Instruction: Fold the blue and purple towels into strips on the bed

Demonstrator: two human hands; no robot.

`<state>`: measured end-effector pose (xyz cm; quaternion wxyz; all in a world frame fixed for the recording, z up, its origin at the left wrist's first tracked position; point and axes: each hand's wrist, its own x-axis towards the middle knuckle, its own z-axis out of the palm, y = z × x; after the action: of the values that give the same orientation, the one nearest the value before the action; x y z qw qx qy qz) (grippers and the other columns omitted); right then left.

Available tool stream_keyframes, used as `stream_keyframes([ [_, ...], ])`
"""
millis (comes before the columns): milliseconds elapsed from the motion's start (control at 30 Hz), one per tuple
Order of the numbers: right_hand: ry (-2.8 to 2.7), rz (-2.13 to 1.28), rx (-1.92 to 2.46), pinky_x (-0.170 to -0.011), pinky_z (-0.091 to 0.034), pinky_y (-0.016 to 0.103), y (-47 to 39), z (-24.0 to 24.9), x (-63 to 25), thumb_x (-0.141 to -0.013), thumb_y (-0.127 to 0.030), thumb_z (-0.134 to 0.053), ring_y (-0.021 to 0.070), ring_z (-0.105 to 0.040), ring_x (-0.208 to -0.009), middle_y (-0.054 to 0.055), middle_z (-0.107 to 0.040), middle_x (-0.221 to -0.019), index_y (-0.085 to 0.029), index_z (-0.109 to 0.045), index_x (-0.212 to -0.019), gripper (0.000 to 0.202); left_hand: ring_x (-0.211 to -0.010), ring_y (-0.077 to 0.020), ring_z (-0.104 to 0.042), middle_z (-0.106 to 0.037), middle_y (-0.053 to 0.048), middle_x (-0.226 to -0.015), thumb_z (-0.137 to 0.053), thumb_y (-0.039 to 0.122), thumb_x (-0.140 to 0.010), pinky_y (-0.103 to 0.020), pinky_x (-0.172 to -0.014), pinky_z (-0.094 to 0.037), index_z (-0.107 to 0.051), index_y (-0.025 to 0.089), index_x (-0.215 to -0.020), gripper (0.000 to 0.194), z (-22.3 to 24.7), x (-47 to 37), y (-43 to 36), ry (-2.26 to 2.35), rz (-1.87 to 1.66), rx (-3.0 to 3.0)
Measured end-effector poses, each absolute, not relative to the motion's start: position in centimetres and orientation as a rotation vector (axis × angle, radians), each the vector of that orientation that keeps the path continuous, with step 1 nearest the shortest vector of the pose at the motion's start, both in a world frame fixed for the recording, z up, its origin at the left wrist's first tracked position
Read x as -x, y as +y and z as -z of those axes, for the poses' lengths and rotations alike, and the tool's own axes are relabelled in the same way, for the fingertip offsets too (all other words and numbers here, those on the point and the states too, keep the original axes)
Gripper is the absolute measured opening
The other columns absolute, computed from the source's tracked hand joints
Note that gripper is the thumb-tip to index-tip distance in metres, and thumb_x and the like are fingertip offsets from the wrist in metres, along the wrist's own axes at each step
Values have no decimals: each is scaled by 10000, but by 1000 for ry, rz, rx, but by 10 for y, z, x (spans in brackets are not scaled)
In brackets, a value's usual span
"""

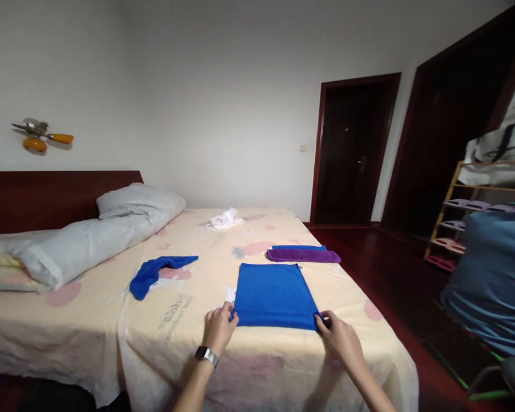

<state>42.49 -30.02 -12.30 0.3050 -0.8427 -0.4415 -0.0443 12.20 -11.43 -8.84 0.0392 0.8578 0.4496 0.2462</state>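
Note:
A blue cloth (274, 292) lies spread flat near the front edge of the bed, its near edge turned over in a narrow strip. My left hand (221, 325) pinches its near left corner, and a watch sits on that wrist. At the near right corner, my right hand (337, 332) is closed on the same cloth between thumb and fingers. Just beyond it lies a folded purple cloth (304, 256), with a folded blue cloth (298, 248) behind that one. A crumpled blue cloth (152, 274) rests off to the left.
The bed (189, 337) has a cream patterned sheet. A grey-white quilt (98, 234) is bunched along the headboard (60, 200). Toward the far edge sits a white crumpled bag or cloth (224, 219). On the right stand a shoe rack (448, 209) and a blue-covered bulky item (493, 274).

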Motion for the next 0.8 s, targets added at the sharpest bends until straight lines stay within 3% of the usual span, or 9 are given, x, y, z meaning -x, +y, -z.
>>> stream_keyframes([
  [133, -1108, 340, 2242, -691, -464, 380, -299, 122, -418, -958, -491, -369, 284, -680, -807, 102, -736, -903, -229, -606, -1091, 377, -1037, -247, -628, -706, -58, -1077, -512, 165, -904, -379, -906, -448, -609, 274, -1263, 388, 84, -118, -120, 1301, -918, -2806],
  [300, -1147, 477, 2034, -940, -432, 559, -301, 117, -395, -971, -507, -332, 408, -563, -1131, 210, -594, -1295, -171, -623, -1209, 504, -1241, -248, -564, -648, -64, -1301, -410, 123, -968, -439, -1079, -431, -644, 255, -1256, 394, 79, -123, -140, 839, -986, -2994],
  [433, -1488, 434, 1819, -1103, -364, 537, -288, 120, -350, -998, -405, -377, 354, -508, -1288, 124, -577, -1398, -217, -600, -1320, 435, -1402, -236, -444, -538, -46, -1480, -400, 234, -1023, -454, -1185, -351, -541, 244, -1409, 411, 82, -150, -165, 521, -866, -3076],
  [633, -1821, 468, 1853, -1115, -407, 504, -272, 133, -336, -1024, -437, -407, 300, -498, -1354, 84, -509, -1483, -228, -460, -1487, 511, -1451, -294, -380, -388, -84, -1588, -416, 535, -1016, -531, -1180, -341, -318, 259, -1564, 622, 102, -157, -153, 550, -580, -3074],
  [800, -1785, 437, 1904, -1143, -403, 494, -294, 141, -387, -1019, -460, -432, 302, -452, -1390, 94, -453, -1513, -200, -451, -1495, 543, -1469, -279, -350, -335, -79, -1610, -393, 545, -1023, -481, -1188, -335, -253, 273, -1587, 642, 115, -116, -122, 655, -592, -3018],
])
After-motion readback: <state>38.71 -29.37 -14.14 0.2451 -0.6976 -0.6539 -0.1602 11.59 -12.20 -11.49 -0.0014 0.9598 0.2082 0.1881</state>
